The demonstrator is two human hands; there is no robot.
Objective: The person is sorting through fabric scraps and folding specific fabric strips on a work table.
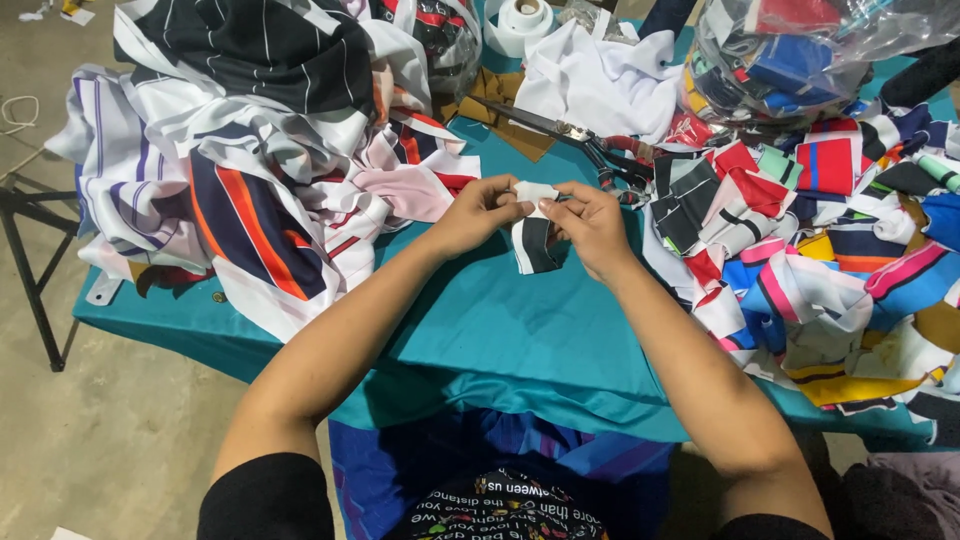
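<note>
Teal table cover (500, 330) over concrete floor (120, 440). Both hands meet at table centre, pinching one small fabric scrap (533, 238), white at the top, black below, held just above the cover. Left hand (480, 212) grips its upper left edge, right hand (590, 225) the upper right; fingers closed on it. Striped cloth pile (260, 170) at left, cut pieces (800, 250) at right, scissors (570, 135) just behind the hands, scrap bag (790, 50) back right.
</note>
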